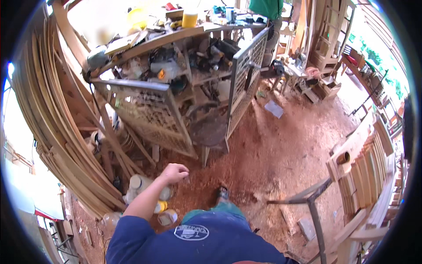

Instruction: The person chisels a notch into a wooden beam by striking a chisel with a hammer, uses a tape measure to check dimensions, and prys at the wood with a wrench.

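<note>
My left hand point(176, 173) is held out in front of me over the floor, its fingers curled inward. The inside of the hand is hidden, so whatever it may hold cannot be made out. Ahead stands a wooden cabinet with two lattice doors swung outward: the left door point(151, 114) is nearer to my hand, the right door point(246, 75) farther off. Tools and dark items point(211, 55) crowd the shelves inside. Below my left forearm are a pale plastic container point(140, 182), a yellow container point(161, 207) and a round tub point(167, 217). My right hand does not show.
Long wooden strips point(52, 114) lean along the left. Cans and tools cover the cabinet top, including a yellow can point(190, 19). A person in a green top point(266, 8) stands behind it. At right are a metal stand point(311, 202) and stacked boards point(365, 176). Sawdust covers the floor point(281, 145).
</note>
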The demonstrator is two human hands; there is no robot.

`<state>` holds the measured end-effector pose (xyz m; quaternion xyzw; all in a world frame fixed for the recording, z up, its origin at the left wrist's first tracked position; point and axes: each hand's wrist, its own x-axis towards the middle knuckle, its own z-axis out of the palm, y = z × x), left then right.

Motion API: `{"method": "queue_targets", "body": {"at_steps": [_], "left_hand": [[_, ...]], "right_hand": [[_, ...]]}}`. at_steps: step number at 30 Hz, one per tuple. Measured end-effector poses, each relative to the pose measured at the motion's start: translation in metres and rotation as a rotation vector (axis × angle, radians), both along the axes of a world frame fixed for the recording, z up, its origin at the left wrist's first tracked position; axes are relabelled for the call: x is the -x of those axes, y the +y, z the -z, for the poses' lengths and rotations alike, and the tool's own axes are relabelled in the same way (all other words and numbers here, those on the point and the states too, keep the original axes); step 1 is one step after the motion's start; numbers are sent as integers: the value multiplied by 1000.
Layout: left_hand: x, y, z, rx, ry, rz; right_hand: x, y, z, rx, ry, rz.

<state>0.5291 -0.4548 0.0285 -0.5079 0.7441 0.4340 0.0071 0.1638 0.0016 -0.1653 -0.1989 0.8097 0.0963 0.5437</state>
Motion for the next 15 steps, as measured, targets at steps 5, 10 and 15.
{"method": "queue_targets", "body": {"at_steps": [5, 10, 15], "left_hand": [[109, -137, -190, 434, 517, 46], [120, -340, -285, 898, 345, -200], [151, -533, -304, 385, 645, -526]], "right_hand": [[79, -114, -8, 17, 24, -89], [151, -264, -20, 423, 124, 250], [162, -340, -40, 471, 125, 509]]}}
